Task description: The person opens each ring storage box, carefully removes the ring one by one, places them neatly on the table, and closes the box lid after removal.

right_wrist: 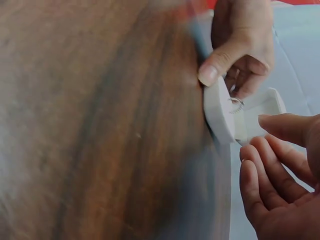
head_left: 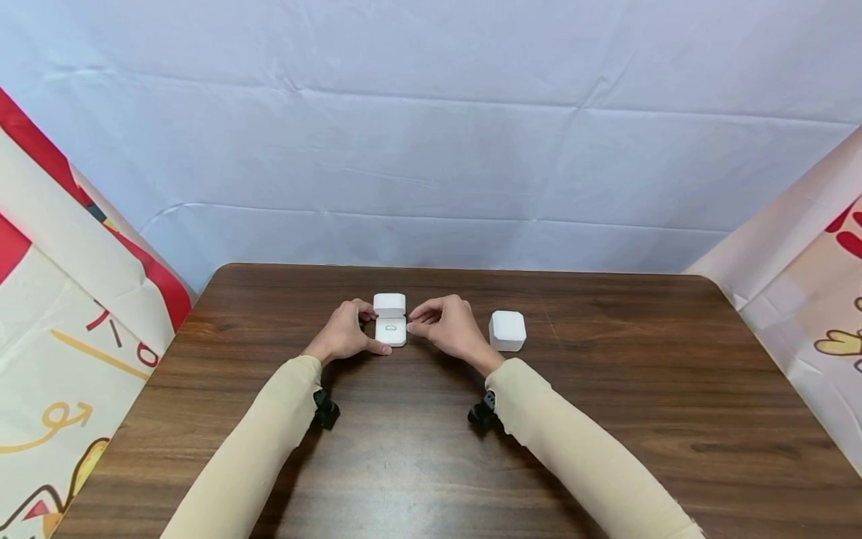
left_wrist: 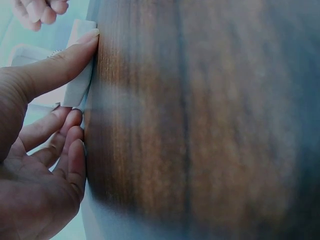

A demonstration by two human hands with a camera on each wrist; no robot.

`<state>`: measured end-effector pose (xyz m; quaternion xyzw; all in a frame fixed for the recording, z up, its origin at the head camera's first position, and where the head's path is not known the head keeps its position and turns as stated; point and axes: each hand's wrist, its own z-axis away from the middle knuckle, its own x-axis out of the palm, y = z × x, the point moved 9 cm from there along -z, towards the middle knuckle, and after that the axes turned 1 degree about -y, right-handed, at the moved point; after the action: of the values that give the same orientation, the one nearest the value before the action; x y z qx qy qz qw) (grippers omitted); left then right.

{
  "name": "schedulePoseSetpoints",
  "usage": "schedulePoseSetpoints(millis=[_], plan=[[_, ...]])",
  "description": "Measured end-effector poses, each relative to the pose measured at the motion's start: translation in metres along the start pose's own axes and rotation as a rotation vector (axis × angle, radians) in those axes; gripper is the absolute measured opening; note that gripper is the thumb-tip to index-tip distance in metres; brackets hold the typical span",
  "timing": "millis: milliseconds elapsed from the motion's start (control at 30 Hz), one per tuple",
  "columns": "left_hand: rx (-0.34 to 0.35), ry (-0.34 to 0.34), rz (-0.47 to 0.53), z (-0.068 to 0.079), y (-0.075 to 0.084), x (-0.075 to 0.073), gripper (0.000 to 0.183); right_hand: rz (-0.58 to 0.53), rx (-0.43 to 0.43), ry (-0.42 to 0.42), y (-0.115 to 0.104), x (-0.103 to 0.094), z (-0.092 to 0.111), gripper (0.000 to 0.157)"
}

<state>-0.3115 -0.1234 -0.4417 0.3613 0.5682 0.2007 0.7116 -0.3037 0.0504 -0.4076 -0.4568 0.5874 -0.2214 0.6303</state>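
Observation:
A white ring box [head_left: 391, 339] stands with its lid [head_left: 389, 302] raised on the wooden table. Upright in its base sits a silver-coloured ring [right_wrist: 237, 104]. My left hand [head_left: 346, 330] holds the box from the left, thumb across the front of the base and the other fingers at the left side toward the hinge. Close by the box's right side is my right hand [head_left: 450, 326]. Its fingers are loosely bent, with a gap between thumb and fingertips and nothing held in the right wrist view. Whether a fingertip touches the box, I cannot tell.
A second white box [head_left: 507, 330], closed, stands on the table [head_left: 640, 389] just right of my right hand. A pale cloth [head_left: 431, 165] hangs behind the table's far edge. Patterned cloths hang at the left and right sides.

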Motion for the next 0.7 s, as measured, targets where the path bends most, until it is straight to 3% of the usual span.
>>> schedulePoseSetpoints(millis=[700], plan=[[-0.009, -0.017, -0.004, -0.001, 0.0, 0.0, 0.069, 0.076, -0.012, 0.004, -0.002, 0.025, -0.007, 0.005]])
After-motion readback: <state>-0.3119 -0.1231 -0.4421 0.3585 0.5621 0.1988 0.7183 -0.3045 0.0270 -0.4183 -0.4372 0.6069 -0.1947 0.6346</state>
